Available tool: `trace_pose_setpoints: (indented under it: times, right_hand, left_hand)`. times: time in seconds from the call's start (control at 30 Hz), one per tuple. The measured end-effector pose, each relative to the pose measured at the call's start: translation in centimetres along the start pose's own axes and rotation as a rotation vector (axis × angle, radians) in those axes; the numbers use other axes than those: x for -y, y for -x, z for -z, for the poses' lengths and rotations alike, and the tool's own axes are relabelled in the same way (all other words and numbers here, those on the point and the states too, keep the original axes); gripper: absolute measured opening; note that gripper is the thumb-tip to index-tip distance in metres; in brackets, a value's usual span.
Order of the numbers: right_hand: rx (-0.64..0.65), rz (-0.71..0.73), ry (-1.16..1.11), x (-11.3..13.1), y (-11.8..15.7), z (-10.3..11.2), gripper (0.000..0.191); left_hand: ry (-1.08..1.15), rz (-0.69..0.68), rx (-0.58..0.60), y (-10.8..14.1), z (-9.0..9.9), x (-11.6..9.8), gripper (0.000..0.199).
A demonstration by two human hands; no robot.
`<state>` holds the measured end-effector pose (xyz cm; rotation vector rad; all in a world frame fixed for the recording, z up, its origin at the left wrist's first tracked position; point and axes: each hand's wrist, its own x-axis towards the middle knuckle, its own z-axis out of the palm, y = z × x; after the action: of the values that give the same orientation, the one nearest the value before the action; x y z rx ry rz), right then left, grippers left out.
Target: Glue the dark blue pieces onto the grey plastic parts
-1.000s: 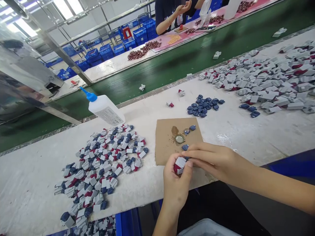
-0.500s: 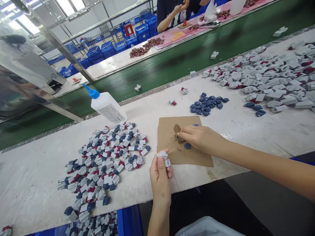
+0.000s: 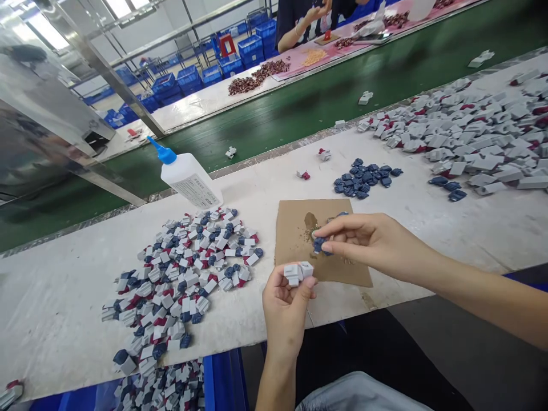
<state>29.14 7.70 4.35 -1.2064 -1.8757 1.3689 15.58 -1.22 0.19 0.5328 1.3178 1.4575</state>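
A light grey plastic part point(image 3: 298, 273) is pinched between the thumb and fingers of my left hand point(image 3: 286, 308), just off the lower left edge of a brown cardboard square point(image 3: 291, 228). Above the cardboard, my right hand point(image 3: 372, 242) holds a small dark blue piece point(image 3: 318, 244) at its fingertips. The two held parts are apart. A wet brown patch point(image 3: 311, 220) marks the cardboard, and another blue piece lies partly hidden behind my right hand. Several loose blue pieces point(image 3: 363, 179) lie beyond the cardboard.
Left are a pile of assembled parts point(image 3: 192, 257) and a white bottle point(image 3: 192, 182) with a blue nozzle. A grey heap point(image 3: 483, 137) lies right. Beyond runs a green belt point(image 3: 265, 125), with a person point(image 3: 299, 28) across it. A blue bin point(image 3: 222, 382) stands below.
My right hand has lifted off the cardboard with a blue piece now showing at its fingertips. My left hand has turned and moved slightly right, showing more of the grey part.
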Motion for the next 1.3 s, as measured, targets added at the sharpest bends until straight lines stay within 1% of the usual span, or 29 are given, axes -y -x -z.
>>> trace_pose_setpoints:
  times: [0.13, 0.33, 0.47, 0.53, 0.6, 0.7, 0.77, 0.83, 0.9, 0.93, 0.97, 1.03, 1.07, 1.1, 1.13, 1.17, 1.23, 1.27, 1.3]
  right_hand:
    - [0.028, 0.092, 0.005, 1.0, 1.0, -0.5, 0.020]
    - [0.027, 0.209, 0.082, 1.1, 1.6, -0.8, 0.017]
    - [0.027, 0.275, 0.132, 1.1, 1.7, -0.9, 0.013]
    - [0.063, 0.292, 0.132, 1.0, 1.7, -0.9, 0.010]
    - [0.109, 0.281, 0.096, 0.9, 1.7, -1.1, 0.009]
    - [0.128, 0.266, 0.060, 0.4, 1.4, -1.5, 0.011]
    - [0.117, 0.287, 0.074, -0.1, 1.2, -1.9, 0.014]
    - [0.129, 0.318, 0.096, -0.6, 0.8, -2.1, 0.014]
    - [0.149, 0.396, 0.141, -0.9, 0.3, -2.1, 0.016]
    - [0.133, 0.446, 0.170, -1.0, 0.0, -2.0, 0.017]
    - [0.090, 0.495, 0.193, -0.9, -0.3, -1.9, 0.019]
    - [-0.059, 0.538, 0.198, -0.4, -0.9, -1.8, 0.024]
    - [-0.138, 0.528, 0.182, -0.1, -1.2, -1.8, 0.026]
    - [-0.194, 0.506, 0.162, 0.3, -1.4, -1.8, 0.028]
    - [-0.220, 0.484, 0.149, 0.5, -1.7, -1.8, 0.029]
    - [-0.215, 0.462, 0.149, 0.7, -1.8, -1.9, 0.030]
    - [-0.156, 0.432, 0.182, 0.6, -2.0, -2.1, 0.032]
    - [-0.128, 0.429, 0.217, 0.3, -1.9, -2.2, 0.032]
    - [-0.121, 0.440, 0.266, -0.1, -1.8, -2.4, 0.033]
  left_hand:
    - [0.009, -0.029, 0.014, 0.4, -0.1, -0.4, 0.018]
    - [-0.002, -0.054, 0.032, 0.8, -0.1, -0.8, 0.016]
    - [-0.069, -0.072, 0.072, 0.8, 0.4, -0.6, 0.016]
    - [-0.128, -0.104, 0.117, 0.8, 0.8, -0.5, 0.015]
    - [-0.179, -0.147, 0.143, 0.7, 1.0, -0.2, 0.015]
    - [-0.187, -0.181, 0.102, 0.3, 1.1, 0.5, 0.015]
    - [-0.152, -0.155, 0.086, -0.1, 1.2, 1.0, 0.016]
    - [-0.111, -0.096, 0.102, -0.5, 1.4, 1.3, 0.017]
    - [-0.072, -0.029, 0.110, -0.8, 1.7, 1.4, 0.018]
    - [-0.059, 0.001, 0.112, -0.9, 1.8, 1.3, 0.018]
    - [-0.053, 0.019, 0.110, -1.0, 1.9, 1.1, 0.019]
    - [-0.077, 0.016, 0.114, -0.9, 2.4, 0.7, 0.023]
    - [-0.125, -0.016, 0.104, -0.9, 2.7, 0.4, 0.025]
    - [-0.216, -0.083, 0.072, -0.8, 3.1, 0.2, 0.028]
    - [-0.357, -0.187, 0.022, -0.7, 3.7, -0.1, 0.030]
    - [-0.545, -0.319, -0.052, -0.6, 4.3, -0.3, 0.030]
    - [-0.992, -0.584, -0.218, -0.6, 5.8, -0.7, 0.031]
    - [-1.199, -0.673, -0.277, -0.7, 6.6, -0.8, 0.033]
    - [-1.369, -0.715, -0.309, -0.8, 7.3, -0.8, 0.038]
